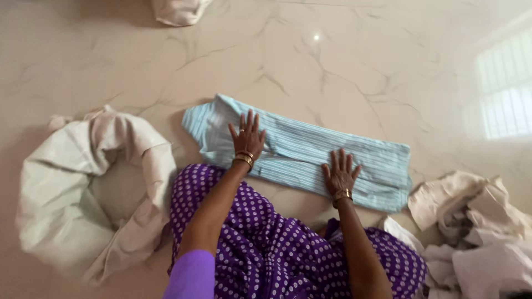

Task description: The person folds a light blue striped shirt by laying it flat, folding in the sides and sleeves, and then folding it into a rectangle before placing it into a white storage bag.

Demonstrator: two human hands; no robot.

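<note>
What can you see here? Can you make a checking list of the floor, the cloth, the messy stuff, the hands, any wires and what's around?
Surface: glossy marbled floor, pale with dark veins.
Job's things: blue striped cloth, folded into a long strip, lying flat.
Clutter: white sack slumped open at left; heap of cream cloths at right; another pale bundle at top.
Hands: left hand and right hand both flat on the striped cloth, fingers spread, bangles on wrists.
Cables: nothing seen.
Surroundings: window reflection on floor; purple dotted garment over the knees.
</note>
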